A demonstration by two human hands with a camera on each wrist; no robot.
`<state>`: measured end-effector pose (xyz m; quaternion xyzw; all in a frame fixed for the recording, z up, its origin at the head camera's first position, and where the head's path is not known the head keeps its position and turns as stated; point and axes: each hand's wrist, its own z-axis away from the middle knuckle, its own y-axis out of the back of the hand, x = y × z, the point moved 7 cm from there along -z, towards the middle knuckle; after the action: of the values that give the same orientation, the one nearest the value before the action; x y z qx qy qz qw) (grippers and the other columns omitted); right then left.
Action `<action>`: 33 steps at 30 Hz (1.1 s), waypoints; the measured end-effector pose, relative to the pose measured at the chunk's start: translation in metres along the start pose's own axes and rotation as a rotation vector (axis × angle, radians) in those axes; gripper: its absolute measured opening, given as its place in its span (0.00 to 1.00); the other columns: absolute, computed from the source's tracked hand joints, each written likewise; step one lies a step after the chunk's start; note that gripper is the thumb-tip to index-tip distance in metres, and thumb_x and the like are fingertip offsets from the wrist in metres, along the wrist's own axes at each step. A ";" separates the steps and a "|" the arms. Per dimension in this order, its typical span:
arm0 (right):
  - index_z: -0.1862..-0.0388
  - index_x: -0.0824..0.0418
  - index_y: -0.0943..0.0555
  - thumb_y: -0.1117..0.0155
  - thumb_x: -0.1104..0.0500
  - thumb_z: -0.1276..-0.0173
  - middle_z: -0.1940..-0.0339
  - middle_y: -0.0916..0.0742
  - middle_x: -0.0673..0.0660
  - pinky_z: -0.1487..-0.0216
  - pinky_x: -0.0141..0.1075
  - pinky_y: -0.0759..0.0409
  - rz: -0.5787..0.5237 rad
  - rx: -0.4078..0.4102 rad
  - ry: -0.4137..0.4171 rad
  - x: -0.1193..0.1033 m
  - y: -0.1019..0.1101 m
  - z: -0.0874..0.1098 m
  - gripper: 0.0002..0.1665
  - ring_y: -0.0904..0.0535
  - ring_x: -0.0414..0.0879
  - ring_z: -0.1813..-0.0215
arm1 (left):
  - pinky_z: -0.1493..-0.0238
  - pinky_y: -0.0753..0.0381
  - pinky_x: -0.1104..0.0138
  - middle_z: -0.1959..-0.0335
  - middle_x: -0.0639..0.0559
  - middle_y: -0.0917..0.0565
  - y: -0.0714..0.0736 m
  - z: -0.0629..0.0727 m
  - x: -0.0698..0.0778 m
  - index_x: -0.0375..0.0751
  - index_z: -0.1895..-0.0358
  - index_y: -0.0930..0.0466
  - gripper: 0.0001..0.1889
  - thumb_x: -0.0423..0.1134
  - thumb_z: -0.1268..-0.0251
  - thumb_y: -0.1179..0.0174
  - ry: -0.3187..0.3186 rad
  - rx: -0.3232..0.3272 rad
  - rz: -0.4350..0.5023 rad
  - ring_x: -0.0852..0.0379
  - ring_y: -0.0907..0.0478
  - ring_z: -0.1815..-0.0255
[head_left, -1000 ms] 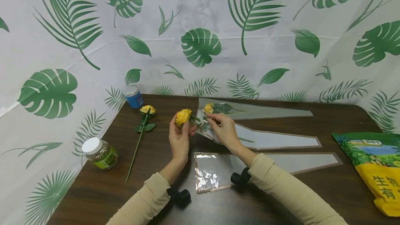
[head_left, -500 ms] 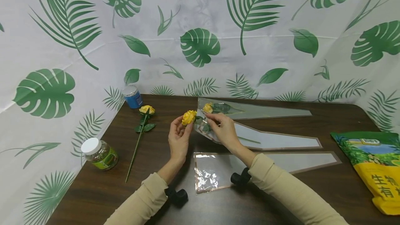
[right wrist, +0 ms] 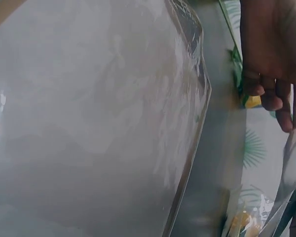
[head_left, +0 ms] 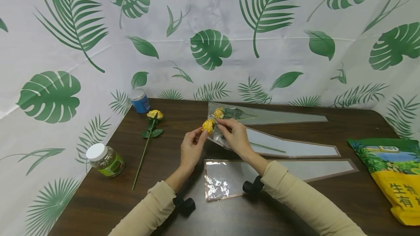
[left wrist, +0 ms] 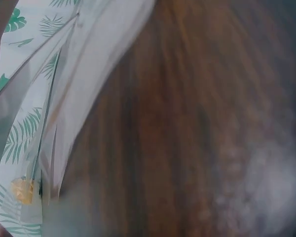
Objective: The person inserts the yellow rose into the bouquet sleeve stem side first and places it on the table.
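Observation:
In the head view my left hand (head_left: 191,148) holds a yellow rose (head_left: 207,125) by its bloom, at the wide end of a flower sleeve (head_left: 302,148). The rose's green stem (head_left: 267,148) runs lengthwise inside that sleeve, toward its narrow end. My right hand (head_left: 237,137) pinches the sleeve's upper edge beside the bloom and lifts its clear front. Bent fingers of the right hand (right wrist: 274,54) show in the right wrist view, near the sleeve's film. Mostly tabletop and the sleeve's pale film (left wrist: 89,84) fill the left wrist view.
Behind lies another sleeve (head_left: 288,118) with a yellow rose (head_left: 218,113) inside. A flat sleeve (head_left: 226,179) lies in front. At left are a loose rose (head_left: 155,115), a white-lidded jar (head_left: 106,161) and a blue can (head_left: 140,102). A yellow-green bag (head_left: 393,177) is at right.
My left hand has moved the rose rightward, bringing its bloom to the sleeve's mouth. The stem has slid further down the sleeve. My right hand has stayed at the sleeve's edge.

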<state>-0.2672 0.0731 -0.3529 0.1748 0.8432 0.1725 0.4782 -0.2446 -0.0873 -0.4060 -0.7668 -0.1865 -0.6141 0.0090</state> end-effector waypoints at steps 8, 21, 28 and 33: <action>0.56 0.66 0.16 0.36 0.66 0.37 0.68 0.15 0.59 0.73 0.28 0.29 0.010 -0.012 0.028 -0.003 -0.002 -0.001 0.10 0.26 0.43 0.71 | 0.69 0.32 0.71 0.65 0.46 0.23 -0.010 0.002 0.006 0.37 0.49 0.20 0.24 0.48 0.47 0.32 -0.033 -0.133 -0.152 0.51 0.29 0.67; 0.56 0.63 0.15 0.37 0.64 0.36 0.68 0.15 0.56 0.76 0.28 0.32 0.039 -0.049 0.031 -0.002 -0.005 0.001 0.10 0.30 0.41 0.73 | 0.70 0.28 0.69 0.65 0.49 0.19 -0.020 -0.002 0.005 0.37 0.48 0.22 0.28 0.52 0.48 0.33 0.070 -0.355 -0.248 0.57 0.26 0.67; 0.56 0.63 0.15 0.37 0.63 0.35 0.67 0.15 0.56 0.76 0.29 0.31 0.050 -0.070 0.029 -0.002 -0.007 0.001 0.10 0.30 0.41 0.73 | 0.65 0.33 0.66 0.59 0.44 0.26 -0.022 -0.003 0.008 0.33 0.54 0.20 0.27 0.51 0.52 0.30 0.022 -0.329 -0.297 0.52 0.32 0.61; 0.55 0.62 0.15 0.37 0.64 0.36 0.67 0.15 0.56 0.76 0.29 0.33 0.068 -0.085 0.033 -0.002 -0.007 0.003 0.11 0.31 0.40 0.74 | 0.62 0.30 0.63 0.54 0.41 0.25 -0.023 -0.004 0.011 0.31 0.54 0.20 0.27 0.49 0.53 0.28 -0.021 -0.330 -0.296 0.49 0.29 0.57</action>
<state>-0.2649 0.0664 -0.3562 0.1800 0.8364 0.2270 0.4653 -0.2528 -0.0640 -0.3994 -0.7284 -0.1942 -0.6230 -0.2088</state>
